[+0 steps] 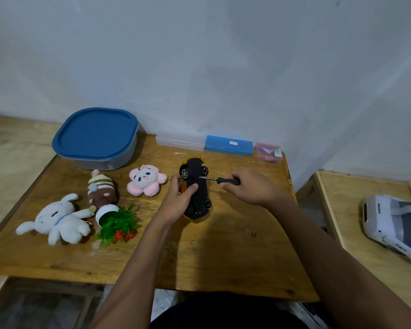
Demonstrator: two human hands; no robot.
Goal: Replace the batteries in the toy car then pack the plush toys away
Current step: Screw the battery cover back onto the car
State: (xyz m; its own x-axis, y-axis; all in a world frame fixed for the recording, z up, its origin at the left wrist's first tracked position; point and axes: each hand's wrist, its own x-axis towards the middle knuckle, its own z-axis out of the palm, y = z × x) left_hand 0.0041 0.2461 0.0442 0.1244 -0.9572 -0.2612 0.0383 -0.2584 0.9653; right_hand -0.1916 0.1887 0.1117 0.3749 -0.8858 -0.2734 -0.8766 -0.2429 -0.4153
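An orange toy car [197, 184] is turned so its black underside faces up and right, mid-table. My left hand [179, 200] grips its left flank, thumb across the underside. My right hand [249, 187] holds a black-handled screwdriver [220, 180] whose tip touches the underside near the front wheels. Three plush toys lie to the left: a pink panda flower [145, 182], a brown and striped one [102, 189] and a white rabbit [59, 220]. A lidded blue container [96, 136] stands at the back left.
A tipped pot of fake green plant [115, 222] lies beside the rabbit. Along the wall stand a clear case [179, 141], a blue case [228, 144] and a small pink box [268, 151]. A white headset [389, 222] rests on a side table at right.
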